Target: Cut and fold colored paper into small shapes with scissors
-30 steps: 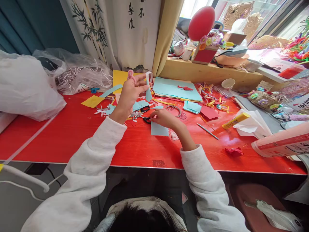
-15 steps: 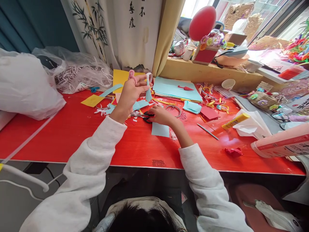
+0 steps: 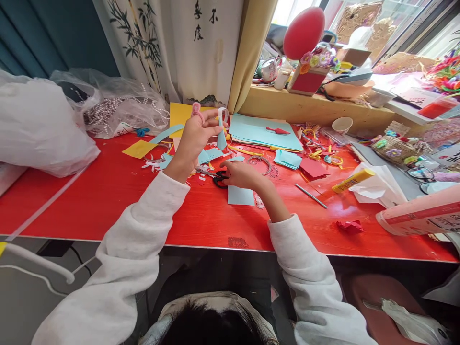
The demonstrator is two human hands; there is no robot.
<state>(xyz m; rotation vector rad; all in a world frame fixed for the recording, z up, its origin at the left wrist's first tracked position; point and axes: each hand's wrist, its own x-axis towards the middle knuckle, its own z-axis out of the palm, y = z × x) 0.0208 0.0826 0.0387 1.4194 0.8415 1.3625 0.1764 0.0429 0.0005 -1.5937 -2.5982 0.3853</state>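
Raised over the table's middle, my left hand (image 3: 199,134) pinches a small light blue paper piece (image 3: 222,139) with a white loop (image 3: 223,115) at its top. A fuzzy pink ring (image 3: 196,110) circles one of its fingers. Lower and to the right, my right hand (image 3: 240,173) is closed at the black handles of a pair of scissors (image 3: 219,180); their blades lie close to the table, pointing left. Just under that hand is a light blue paper square (image 3: 240,195). Small white and blue paper scraps (image 3: 167,162) lie around the blades.
Light blue sheets (image 3: 264,130) are stacked at the back. A metal ring (image 3: 266,165), folded blue paper (image 3: 287,159), a pencil (image 3: 311,195) and a glue stick (image 3: 353,180) lie to the right. Plastic bags (image 3: 43,124) fill the left side; a pink bottle (image 3: 420,213) lies at right.
My right hand has shifted slightly and the scissors' handles have moved a little down. My left hand stays raised with the blue paper piece. The whole view has drifted slightly.
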